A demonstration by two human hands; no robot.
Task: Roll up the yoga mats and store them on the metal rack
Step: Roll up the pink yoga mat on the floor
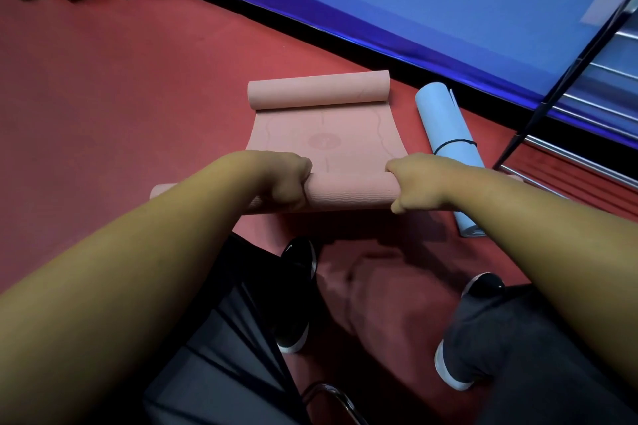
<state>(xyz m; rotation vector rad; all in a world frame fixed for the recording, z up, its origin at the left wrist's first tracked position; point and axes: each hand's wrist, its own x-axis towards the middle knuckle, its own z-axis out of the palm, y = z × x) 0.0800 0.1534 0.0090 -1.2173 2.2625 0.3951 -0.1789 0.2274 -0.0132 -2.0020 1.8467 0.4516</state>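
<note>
Left hand (283,183) and right hand (414,183) — both curled tight around the near rolled end of the pink yoga mat (324,145). Mat lies on the red floor (121,97), far end also curled. Just right: blue yoga mat (448,148), rolled, cord-bound — beside the metal rack (569,162).

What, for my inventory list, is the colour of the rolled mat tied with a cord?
Rolled mat: light blue, head view.
</note>
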